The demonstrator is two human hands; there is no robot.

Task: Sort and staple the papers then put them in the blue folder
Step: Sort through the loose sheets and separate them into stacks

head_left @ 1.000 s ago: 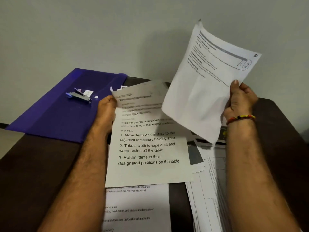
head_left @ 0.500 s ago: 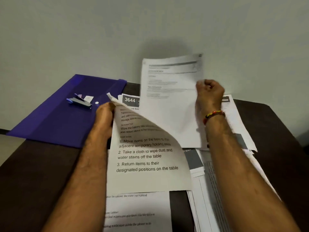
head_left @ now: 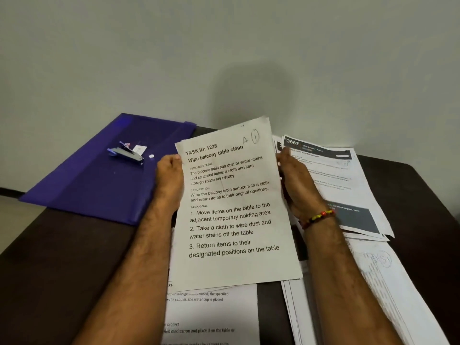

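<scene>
Fingers (head_left: pixel 286 155) of both hands around sheet (head_left: pixel 234 210)

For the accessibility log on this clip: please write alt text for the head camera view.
Both hands, left hand and right hand, hold a printed sheet headed "TASK ID: 1228, Wipe balcony table clean" by its side edges above a dark table. A stapler lies on a blue folder to the left; loose papers lie to the right and underneath.

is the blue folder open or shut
Shut, as far as shows: the blue folder lies flat on the table, flap down, with the stapler on top. No papers visibly inside.
</scene>
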